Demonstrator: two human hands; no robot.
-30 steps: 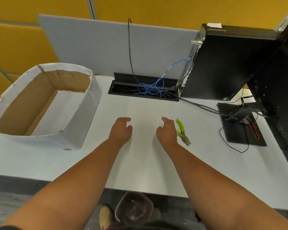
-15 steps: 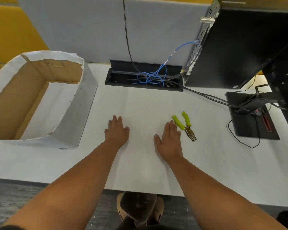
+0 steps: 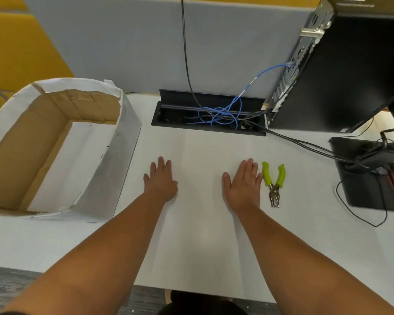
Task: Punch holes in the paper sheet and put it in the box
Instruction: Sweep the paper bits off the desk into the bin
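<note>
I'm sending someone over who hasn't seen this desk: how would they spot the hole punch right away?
Start at the black computer tower at the desk's far right, then come toward the near edge. The hole punch lies flat just right of the right hand. It is the only plier-shaped tool, with bright lime-green handles.

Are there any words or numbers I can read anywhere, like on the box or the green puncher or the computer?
No readable text anywhere in this picture.
Box: only tiny dark specks on its white paper wrap, not letters.
Green-handled hole punch: no marking shows.
Black computer tower: a faint mark near its top edge and a pale tag on top, both too small and blurred to read.
</note>
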